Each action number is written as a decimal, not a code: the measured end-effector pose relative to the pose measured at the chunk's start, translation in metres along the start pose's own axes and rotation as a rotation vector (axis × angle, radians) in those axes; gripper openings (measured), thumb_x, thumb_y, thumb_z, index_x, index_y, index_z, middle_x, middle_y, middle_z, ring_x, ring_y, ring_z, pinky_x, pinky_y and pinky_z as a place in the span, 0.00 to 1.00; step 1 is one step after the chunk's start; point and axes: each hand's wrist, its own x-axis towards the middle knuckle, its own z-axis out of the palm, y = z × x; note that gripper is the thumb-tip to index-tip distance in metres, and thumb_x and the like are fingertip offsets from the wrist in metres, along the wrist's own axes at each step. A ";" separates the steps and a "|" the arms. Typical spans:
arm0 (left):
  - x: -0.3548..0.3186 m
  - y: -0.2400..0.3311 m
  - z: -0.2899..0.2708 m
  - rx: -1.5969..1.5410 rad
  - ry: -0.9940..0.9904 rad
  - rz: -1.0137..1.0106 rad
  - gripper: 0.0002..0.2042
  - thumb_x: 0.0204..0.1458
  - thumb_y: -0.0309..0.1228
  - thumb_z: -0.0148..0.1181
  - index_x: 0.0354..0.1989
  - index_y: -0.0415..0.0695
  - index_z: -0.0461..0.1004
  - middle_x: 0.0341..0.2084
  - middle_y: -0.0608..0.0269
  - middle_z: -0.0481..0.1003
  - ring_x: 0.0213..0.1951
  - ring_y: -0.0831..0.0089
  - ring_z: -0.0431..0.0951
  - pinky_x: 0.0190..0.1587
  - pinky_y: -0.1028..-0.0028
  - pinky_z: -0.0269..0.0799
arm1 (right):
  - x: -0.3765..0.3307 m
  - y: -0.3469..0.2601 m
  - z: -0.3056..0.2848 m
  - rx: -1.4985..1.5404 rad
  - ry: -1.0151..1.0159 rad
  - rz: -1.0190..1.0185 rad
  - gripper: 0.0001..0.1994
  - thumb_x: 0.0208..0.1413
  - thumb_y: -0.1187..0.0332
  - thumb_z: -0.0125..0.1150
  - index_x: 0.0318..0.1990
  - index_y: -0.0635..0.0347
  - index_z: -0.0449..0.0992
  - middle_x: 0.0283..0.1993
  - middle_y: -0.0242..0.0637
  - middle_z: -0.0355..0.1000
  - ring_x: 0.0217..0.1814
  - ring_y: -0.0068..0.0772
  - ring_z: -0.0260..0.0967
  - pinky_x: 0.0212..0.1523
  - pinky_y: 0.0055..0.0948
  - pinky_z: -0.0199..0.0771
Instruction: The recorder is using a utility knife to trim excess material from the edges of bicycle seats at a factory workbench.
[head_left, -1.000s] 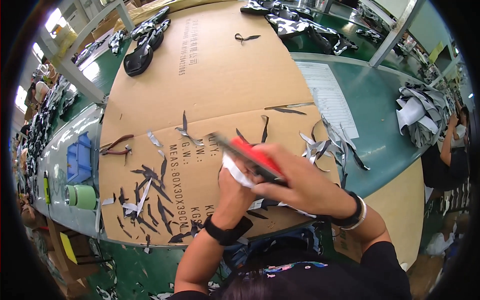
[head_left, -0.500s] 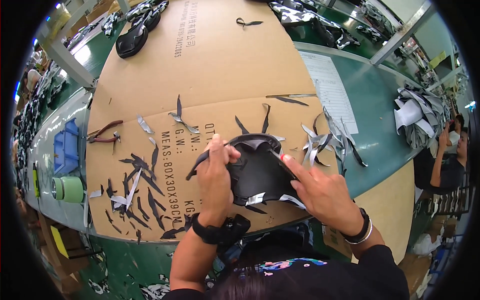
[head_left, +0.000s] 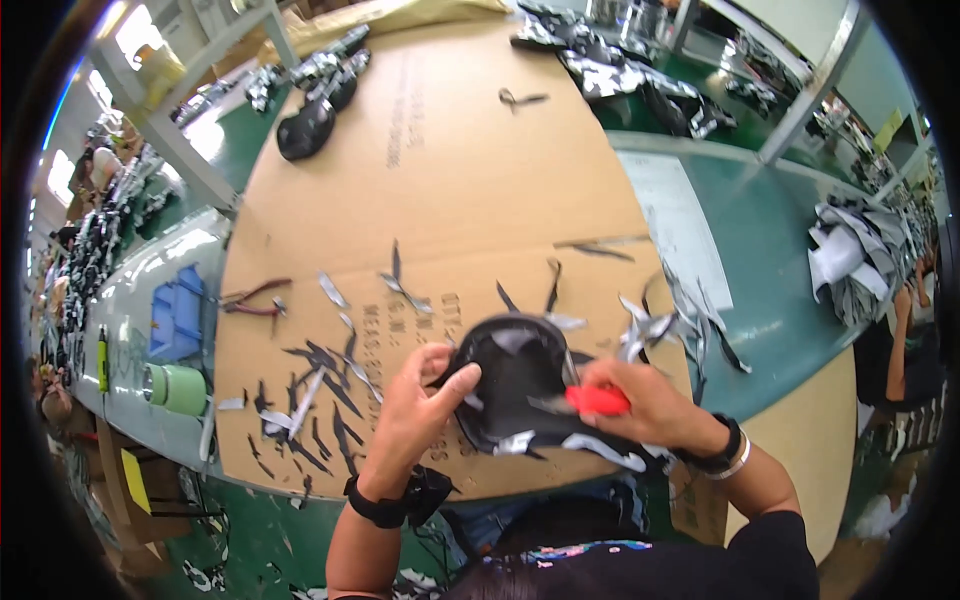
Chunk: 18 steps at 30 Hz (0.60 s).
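Note:
A black moulded shell [head_left: 515, 385] with a raised rim and a hollow inside lies in front of me on the cardboard. Pale tabs show along its near edge. My left hand [head_left: 422, 398] grips its left rim, thumb over the edge and fingers bent behind. Over the shell's right side is my right hand [head_left: 645, 402], closed round red-handled scissors [head_left: 600, 400]. Their blades look spread apart, pointing at the shell, though motion blurs them. Part of the shell's right edge is hidden behind the right hand and scissors.
Dark and pale offcuts [head_left: 320, 385] litter the cardboard sheet [head_left: 450, 190] on the left, more [head_left: 665, 325] on the right. Pliers [head_left: 258, 297], a blue bin [head_left: 177, 312] and a green cup [head_left: 175, 388] are at left. Grey pieces [head_left: 855, 260] are piled at right.
My left hand has shifted its grip lower on the left rim; the dark strip beneath it no longer shows. The scissors have drawn back from the far right rim, blades now apart. The view has tilted up.

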 end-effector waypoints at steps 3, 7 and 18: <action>0.015 0.025 -0.012 -0.093 -0.184 -0.040 0.22 0.54 0.42 0.64 0.49 0.37 0.73 0.28 0.72 0.73 0.23 0.86 0.66 0.24 0.86 0.58 | 0.000 0.003 -0.020 0.006 0.045 -0.190 0.20 0.48 0.73 0.68 0.48 0.60 0.67 0.41 0.43 0.74 0.41 0.45 0.75 0.42 0.32 0.73; 0.058 0.051 -0.036 0.050 -0.334 -0.132 0.17 0.58 0.42 0.59 0.43 0.40 0.77 0.27 0.74 0.75 0.23 0.89 0.65 0.23 0.85 0.55 | 0.017 0.004 -0.054 0.158 0.217 0.028 0.20 0.54 0.76 0.64 0.52 0.61 0.64 0.46 0.40 0.75 0.43 0.25 0.73 0.44 0.28 0.75; 0.173 0.091 -0.101 -0.340 0.231 0.341 0.11 0.59 0.37 0.56 0.41 0.41 0.73 0.33 0.64 0.76 0.23 0.80 0.71 0.26 0.82 0.65 | 0.115 0.099 -0.192 0.249 0.678 0.227 0.27 0.55 0.66 0.63 0.61 0.61 0.63 0.44 0.36 0.73 0.37 0.23 0.72 0.32 0.22 0.71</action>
